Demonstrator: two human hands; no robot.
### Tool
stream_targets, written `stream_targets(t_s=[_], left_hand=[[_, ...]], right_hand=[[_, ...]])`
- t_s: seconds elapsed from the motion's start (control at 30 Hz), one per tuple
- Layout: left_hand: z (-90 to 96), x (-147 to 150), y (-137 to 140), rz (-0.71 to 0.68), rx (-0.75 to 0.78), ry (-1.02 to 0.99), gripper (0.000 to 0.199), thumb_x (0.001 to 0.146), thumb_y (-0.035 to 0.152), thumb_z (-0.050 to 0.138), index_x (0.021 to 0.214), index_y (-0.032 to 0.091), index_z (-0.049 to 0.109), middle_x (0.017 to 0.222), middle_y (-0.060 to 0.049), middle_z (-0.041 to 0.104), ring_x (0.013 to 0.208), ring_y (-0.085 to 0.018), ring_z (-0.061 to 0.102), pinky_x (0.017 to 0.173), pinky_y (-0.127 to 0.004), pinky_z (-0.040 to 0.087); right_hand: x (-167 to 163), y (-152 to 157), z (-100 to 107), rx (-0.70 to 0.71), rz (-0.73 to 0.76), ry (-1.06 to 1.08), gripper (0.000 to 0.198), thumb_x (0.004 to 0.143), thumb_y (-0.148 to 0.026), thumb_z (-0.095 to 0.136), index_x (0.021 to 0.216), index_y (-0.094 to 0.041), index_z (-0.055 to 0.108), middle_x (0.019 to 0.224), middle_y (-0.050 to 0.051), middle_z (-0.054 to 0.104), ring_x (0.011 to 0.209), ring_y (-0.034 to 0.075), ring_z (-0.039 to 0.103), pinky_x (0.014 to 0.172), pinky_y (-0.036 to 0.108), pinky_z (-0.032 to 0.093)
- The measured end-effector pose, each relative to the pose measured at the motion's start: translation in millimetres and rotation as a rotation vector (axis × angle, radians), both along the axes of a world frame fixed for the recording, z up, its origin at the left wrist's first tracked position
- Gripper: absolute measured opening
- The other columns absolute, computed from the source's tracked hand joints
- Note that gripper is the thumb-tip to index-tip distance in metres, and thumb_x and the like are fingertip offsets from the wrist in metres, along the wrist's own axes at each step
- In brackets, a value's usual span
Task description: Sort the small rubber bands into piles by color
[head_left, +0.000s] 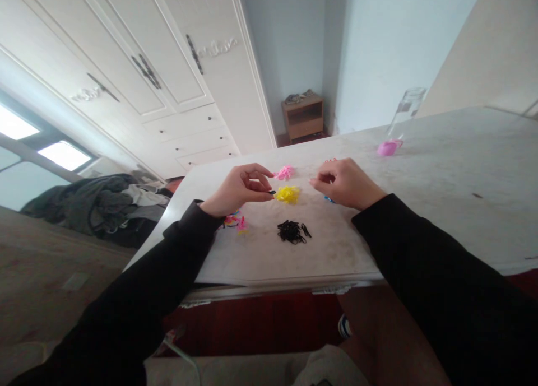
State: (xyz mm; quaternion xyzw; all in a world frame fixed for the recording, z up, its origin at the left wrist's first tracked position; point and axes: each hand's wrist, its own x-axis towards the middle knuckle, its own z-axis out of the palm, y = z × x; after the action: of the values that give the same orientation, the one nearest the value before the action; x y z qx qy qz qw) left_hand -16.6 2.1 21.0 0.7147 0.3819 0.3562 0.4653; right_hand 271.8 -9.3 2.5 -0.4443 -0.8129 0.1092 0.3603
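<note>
My left hand [244,190] pinches a small black rubber band [272,193] between thumb and fingertips, just left of the yellow rubber bands [288,194]. Behind that heap lie pink rubber bands [286,172]. Black rubber bands [291,232] form a pile nearer the table's front edge. With thumb and fingers pressed together, my right hand [342,181] hovers to the right of the yellow heap; anything in its grip is too small to tell. Partly hidden around it are blue rubber bands [329,199] and red ones [333,160]. Mixed-colour bands [236,222] lie under my left wrist.
The pale table [454,207] stretches away to the right. On its far side stand a clear glass bottle [403,114] and a pink object [389,147]. Dark clothes [96,207] are heaped left of the table. A small wooden cabinet [303,120] stands beyond it.
</note>
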Motion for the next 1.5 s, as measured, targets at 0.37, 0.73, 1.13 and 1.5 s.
stream_targets(t_s=[0.37,0.73,1.13,1.5], left_hand=[[-10.8,17.4,-12.2,0.009,-0.046,-0.177,0.044,0.069,0.018,0.097,0.105,0.018,0.072,0.089,0.002,0.074,0.070,-0.009,0.075,0.068,-0.020,0.064],[-14.4,20.9,-13.8,0.036,-0.050,-0.136,0.047,0.067,0.028,0.101,0.102,0.018,0.071,0.091,0.000,0.075,0.072,-0.012,0.075,0.068,-0.024,0.064],[-17.2,24.2,-11.7,0.086,-0.022,-0.170,0.044,0.067,0.032,0.101,0.092,0.017,0.068,0.090,0.000,0.075,0.079,-0.015,0.079,0.081,-0.031,0.068],[-17.2,19.4,-7.4,0.140,-0.048,-0.195,0.040,0.066,0.030,0.101,0.087,0.017,0.070,0.086,-0.002,0.079,0.085,-0.018,0.081,0.084,-0.031,0.067]], right_hand=[[-33.2,-15.3,-4.5,0.234,0.422,0.110,0.012,0.098,-0.027,0.078,0.092,-0.018,0.081,0.085,0.006,0.077,0.087,0.021,0.064,0.081,0.035,0.050],[-33.3,-12.6,-10.0,0.263,0.401,0.219,0.012,0.097,-0.023,0.077,0.086,-0.022,0.080,0.079,0.002,0.076,0.081,0.018,0.065,0.076,0.033,0.051],[-27.8,-17.0,-1.4,0.256,0.317,0.261,0.016,0.091,-0.018,0.072,0.076,-0.022,0.075,0.073,0.000,0.074,0.071,0.016,0.062,0.068,0.032,0.048],[57.0,39.6,-8.1,0.094,-0.359,0.263,0.006,0.075,-0.024,0.070,0.069,-0.022,0.068,0.078,0.006,0.076,0.072,0.021,0.061,0.074,0.037,0.047]])
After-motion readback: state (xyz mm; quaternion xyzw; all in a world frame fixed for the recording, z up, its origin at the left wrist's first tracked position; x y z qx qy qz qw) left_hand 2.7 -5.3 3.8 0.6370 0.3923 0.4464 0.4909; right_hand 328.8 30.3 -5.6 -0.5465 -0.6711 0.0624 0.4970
